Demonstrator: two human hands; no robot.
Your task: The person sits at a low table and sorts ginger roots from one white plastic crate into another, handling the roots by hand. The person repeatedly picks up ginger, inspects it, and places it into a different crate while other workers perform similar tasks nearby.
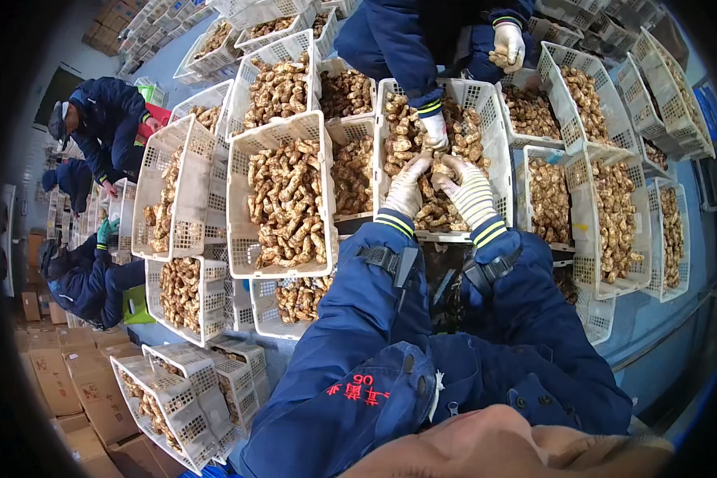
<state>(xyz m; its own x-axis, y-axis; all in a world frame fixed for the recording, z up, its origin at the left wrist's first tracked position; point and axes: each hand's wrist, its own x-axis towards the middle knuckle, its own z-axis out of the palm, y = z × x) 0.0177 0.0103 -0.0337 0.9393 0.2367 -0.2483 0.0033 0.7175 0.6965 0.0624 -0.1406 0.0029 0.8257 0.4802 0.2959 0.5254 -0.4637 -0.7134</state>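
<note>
Before me a white perforated plastic crate (503,164) holds thick, stubby brown-and-cream mushrooms (401,136) that look like matsutake. Both my hands are inside it, in soiled knitted work gloves. My right hand (471,192), in a yellow-striped glove, has its thumb and fingers around a pale mushroom piece (441,169). My left hand (408,186) is bent over the pile close beside it; its fingertips blend with the mushrooms, so its grip is unclear. Just beyond my fingers, a co-worker's gloved hand (435,132) reaches down into the same crate, nearly touching mine.
A crate of longer mushrooms (328,239) stands at my left, raised above its neighbours. Another tilted crate (581,233) is at my right. The co-worker's other gloved hand (508,48) hangs past the far rim. More people work at far left, near stacked cardboard boxes (95,388).
</note>
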